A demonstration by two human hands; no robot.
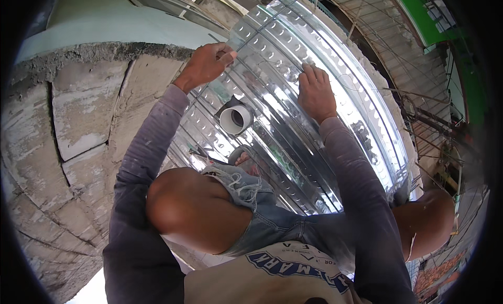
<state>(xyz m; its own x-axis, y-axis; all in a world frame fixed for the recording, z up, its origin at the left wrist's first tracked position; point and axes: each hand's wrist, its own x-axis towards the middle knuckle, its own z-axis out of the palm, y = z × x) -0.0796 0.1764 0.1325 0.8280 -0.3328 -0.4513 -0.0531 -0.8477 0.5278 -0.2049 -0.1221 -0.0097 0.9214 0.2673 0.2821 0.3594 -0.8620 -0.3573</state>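
I crouch on a shiny ribbed metal deck sheet. My left hand is closed around the end of a thin steel rod that runs up and to the right across the sheet. My right hand lies palm down on the sheet with its fingers pressed on a rib, holding nothing I can make out. A short white plastic pipe stub sticks up through the sheet between my hands. My bare knees and frayed denim shorts fill the lower middle.
A rough grey block wall with a mortar-topped edge stands at the left. Beyond the sheet's right edge lie steel reinforcement mesh, a green wall and a drop to the ground below.
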